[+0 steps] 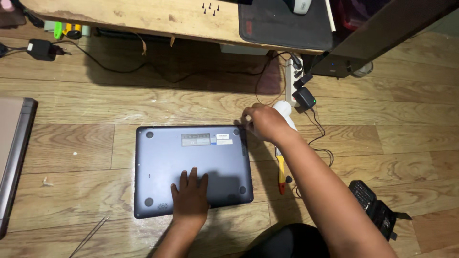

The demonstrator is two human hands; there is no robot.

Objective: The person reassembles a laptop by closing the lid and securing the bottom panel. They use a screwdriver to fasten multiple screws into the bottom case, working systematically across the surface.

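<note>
Left hand point(190, 193) rests flat, fingers spread, on upturned laptop point(191, 168) lying on wood floor point(406, 143). Right hand point(263, 122) at laptop's far right corner, fingers closed round white bottle point(285, 112). Yellow-handled tool point(281, 168) lies beside. Judgement: keep palm pressing down so base stays put; work bottle sparingly at corner.

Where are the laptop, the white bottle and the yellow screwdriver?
laptop point(162, 162): head view, bare middle of its upturned base.
white bottle point(285, 112): head view, top showing past the right hand.
yellow screwdriver point(282, 169): head view, yellow handle on the floor.
</note>
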